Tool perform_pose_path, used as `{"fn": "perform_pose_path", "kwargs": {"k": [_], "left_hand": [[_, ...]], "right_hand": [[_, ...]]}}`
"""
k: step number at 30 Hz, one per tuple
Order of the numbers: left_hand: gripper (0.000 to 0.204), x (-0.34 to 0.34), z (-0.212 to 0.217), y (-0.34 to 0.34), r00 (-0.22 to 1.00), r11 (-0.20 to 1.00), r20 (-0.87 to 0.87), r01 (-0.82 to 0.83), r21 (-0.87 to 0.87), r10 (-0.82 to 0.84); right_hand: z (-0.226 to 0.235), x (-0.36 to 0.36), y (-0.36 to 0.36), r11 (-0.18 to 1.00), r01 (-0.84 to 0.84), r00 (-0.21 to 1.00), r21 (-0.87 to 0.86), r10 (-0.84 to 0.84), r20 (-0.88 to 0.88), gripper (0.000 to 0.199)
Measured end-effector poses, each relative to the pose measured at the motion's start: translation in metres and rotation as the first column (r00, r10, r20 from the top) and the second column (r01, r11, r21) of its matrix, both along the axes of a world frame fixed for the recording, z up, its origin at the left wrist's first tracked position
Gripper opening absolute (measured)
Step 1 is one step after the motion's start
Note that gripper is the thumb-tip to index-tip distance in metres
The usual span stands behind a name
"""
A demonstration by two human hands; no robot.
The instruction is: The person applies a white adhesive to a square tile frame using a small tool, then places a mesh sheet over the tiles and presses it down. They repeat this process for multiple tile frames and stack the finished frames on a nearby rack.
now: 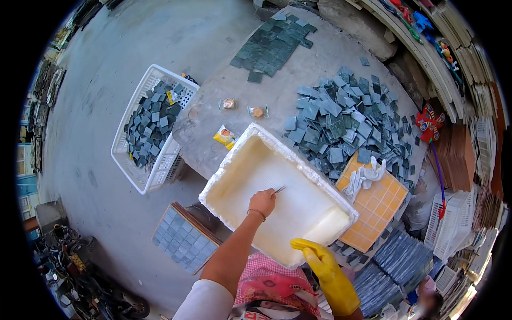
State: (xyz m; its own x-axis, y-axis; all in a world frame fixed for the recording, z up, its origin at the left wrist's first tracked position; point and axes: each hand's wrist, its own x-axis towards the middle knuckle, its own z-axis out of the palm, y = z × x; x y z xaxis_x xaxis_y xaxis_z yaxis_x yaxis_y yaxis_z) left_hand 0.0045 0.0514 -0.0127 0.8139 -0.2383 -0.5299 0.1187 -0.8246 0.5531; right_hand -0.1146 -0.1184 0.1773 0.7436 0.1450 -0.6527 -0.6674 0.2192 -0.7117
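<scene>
Here, left grip pinches a thin tool inside the empty foam box.

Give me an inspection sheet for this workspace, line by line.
Surface: grey stone table, dusty.
Job's things: white foam box tilted at the table edge; thin dark tool inside it.
Clutter: loose grey-green square tiles; orange grid tray with white gloves; three small snack packets.
Hands: bare left hand grips the tool; yellow-gloved right hand holds the box rim.
Cables: nothing seen.
Surroundings: white plastic basket of tiles; concrete floor.
</scene>
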Motion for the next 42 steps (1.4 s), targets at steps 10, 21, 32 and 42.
{"fn": "perform_pose_path", "kwargs": {"k": [10, 21, 32, 42], "left_hand": [[0.014, -0.001, 0.007, 0.016, 0.996, 0.993, 0.089, 0.033, -0.11, -0.023], [0.015, -0.014, 0.034, 0.025, 0.995, 0.97, 0.087, 0.076, -0.231, -0.057], [0.019, -0.036, 0.05, 0.035, 0.959, 0.867, -0.125, -0.283, -0.41, 0.254], [0.017, -0.022, 0.061, 0.049, 0.957, 0.854, -0.136, -0.291, -0.432, 0.257]], "right_hand": [[-0.025, -0.008, 0.007, 0.999, 0.053, 0.999, -0.003, -0.053, -0.012, 0.033], [-0.032, -0.01, 0.016, 0.945, 0.292, 0.956, -0.144, -0.293, 0.016, 0.035], [-0.032, -0.02, 0.009, 0.898, 0.425, 0.905, -0.111, -0.422, 0.055, 0.039], [0.005, -0.031, 0.011, 0.809, 0.558, 0.829, -0.184, -0.533, 0.17, 0.03]]}}
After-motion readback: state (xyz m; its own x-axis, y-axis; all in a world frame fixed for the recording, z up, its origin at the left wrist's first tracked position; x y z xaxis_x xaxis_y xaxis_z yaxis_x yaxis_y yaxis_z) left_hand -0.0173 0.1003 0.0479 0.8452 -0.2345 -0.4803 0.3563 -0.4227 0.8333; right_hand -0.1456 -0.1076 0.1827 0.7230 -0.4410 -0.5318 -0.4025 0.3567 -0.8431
